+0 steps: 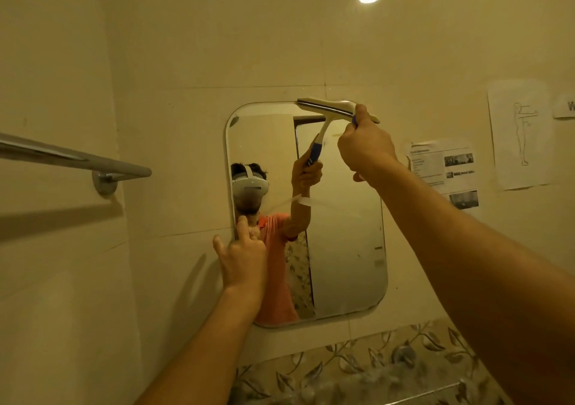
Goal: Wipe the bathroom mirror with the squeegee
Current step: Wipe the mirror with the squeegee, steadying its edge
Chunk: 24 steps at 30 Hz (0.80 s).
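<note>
A rounded rectangular mirror [342, 249] hangs on the beige tiled wall. My right hand [365, 146] grips the handle of a white and blue squeegee [326, 106], whose blade lies along the mirror's top edge at the right. My left hand [241, 255] rests with straight fingers against the mirror's left edge, about halfway down. The glass reflects the person, the raised arm and the squeegee handle.
A chrome towel bar [74, 159] juts from the wall at left. Printed papers [443, 168] and a sketch sheet [522, 137] are stuck to the wall right of the mirror. A leaf-patterned tile band [357, 370] runs below.
</note>
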Tool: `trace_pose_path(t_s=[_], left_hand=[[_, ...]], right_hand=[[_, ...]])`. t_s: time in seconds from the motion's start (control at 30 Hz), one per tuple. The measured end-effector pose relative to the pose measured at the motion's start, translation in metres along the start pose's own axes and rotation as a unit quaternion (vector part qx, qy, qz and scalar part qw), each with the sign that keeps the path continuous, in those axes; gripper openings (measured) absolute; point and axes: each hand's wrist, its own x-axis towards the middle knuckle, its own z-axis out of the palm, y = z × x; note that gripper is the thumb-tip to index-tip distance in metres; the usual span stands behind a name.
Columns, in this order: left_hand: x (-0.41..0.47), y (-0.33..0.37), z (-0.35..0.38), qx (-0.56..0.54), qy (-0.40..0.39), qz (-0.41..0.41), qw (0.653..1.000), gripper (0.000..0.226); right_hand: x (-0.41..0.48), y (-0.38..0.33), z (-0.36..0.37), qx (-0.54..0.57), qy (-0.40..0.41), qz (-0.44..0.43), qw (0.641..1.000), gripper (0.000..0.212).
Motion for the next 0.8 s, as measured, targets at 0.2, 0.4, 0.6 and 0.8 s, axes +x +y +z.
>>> trace_pose_path(t_s=[0.2,0.4,0.6,0.8], left_hand=[[0.001,0.001,0.002,-0.001,0.01,-0.001,1.0,0.043],[0.0,0.0,0.001,0.005,0.007,0.006,1.0,0.038],[0.002,0.003,-0.003,-0.004,0.004,-0.009,1.0,0.033],[0.002,0.005,-0.005,0.0,0.008,-0.013,1.0,0.041]], right_hand=[[-0.05,0.033,0.017,-0.029,-0.012,0.005,0.999,0.058],[-0.105,0.073,0.034,-0.055,-0.029,0.011,0.998,0.058],[-0.16,0.118,0.051,-0.071,-0.036,0.011,0.997,0.058],[-0.183,0.131,0.053,-0.056,-0.077,0.036,0.995,0.059]])
